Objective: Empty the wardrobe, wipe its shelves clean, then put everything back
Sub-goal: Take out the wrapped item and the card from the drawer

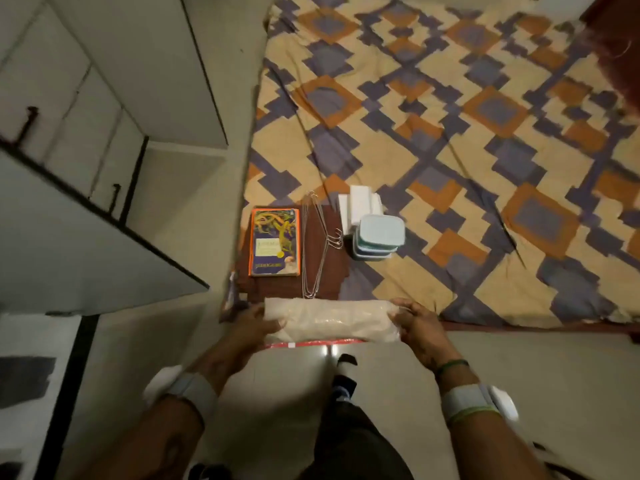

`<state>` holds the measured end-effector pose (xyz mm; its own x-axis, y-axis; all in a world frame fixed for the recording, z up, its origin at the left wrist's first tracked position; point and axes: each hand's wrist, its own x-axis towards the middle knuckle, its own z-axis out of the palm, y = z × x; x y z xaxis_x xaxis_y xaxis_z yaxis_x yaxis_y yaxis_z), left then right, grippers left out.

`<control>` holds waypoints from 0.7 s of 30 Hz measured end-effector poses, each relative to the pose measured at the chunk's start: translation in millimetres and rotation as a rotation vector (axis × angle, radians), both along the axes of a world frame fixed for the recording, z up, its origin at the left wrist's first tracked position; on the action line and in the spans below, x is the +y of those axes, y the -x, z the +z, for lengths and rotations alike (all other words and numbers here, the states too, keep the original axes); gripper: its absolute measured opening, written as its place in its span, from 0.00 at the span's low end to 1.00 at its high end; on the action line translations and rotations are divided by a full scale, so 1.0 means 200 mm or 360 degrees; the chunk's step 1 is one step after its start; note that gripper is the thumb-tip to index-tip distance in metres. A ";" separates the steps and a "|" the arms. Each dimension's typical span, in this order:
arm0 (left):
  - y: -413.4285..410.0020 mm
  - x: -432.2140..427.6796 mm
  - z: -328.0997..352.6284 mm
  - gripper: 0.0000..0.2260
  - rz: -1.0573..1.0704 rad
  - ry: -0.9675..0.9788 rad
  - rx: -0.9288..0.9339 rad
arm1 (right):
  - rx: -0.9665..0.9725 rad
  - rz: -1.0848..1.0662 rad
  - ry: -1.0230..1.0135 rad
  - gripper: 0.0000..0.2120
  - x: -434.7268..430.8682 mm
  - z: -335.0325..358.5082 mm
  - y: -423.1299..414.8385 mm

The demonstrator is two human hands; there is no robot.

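Bundle (pixel 332 320) gripped at each end by left hand (pixel 257 325) and right hand (pixel 417 323), near book (pixel 275 242), hangers (pixel 313 247), containers (pixel 379 237) on bed (pixel 450 140).

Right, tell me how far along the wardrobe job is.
Emptying looks well along: a book, wire hangers and stacked containers already lie on the bed. In hand: the left hand and right hand hold a plastic-wrapped package at the bed's edge. Wiping and putting back seem yet to come.
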<state>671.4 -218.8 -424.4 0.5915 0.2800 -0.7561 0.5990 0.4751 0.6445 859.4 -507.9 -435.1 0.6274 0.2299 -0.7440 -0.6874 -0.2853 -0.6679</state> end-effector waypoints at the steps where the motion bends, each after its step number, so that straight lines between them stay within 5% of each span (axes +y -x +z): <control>1: -0.17 -0.12 -0.07 0.17 -0.0046 -0.0015 0.0089 | -0.0013 -0.0033 0.0052 0.13 -0.12 -0.06 -0.14; 11: -1.17 -0.46 -0.86 0.20 -0.0259 -0.0477 0.0392 | -0.0075 -0.0131 0.0216 0.19 -0.41 -0.78 -0.93; 21: -1.22 -0.48 -1.21 0.16 -0.0441 -0.1093 0.0367 | -0.0160 -0.0040 0.0344 0.24 -0.31 -1.22 -1.04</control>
<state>914.8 -315.6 -665.9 0.5570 0.5953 -0.5791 0.7925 -0.1725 0.5849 1067.1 -570.0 -679.5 0.7046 0.0554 -0.7075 -0.6291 -0.4125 -0.6588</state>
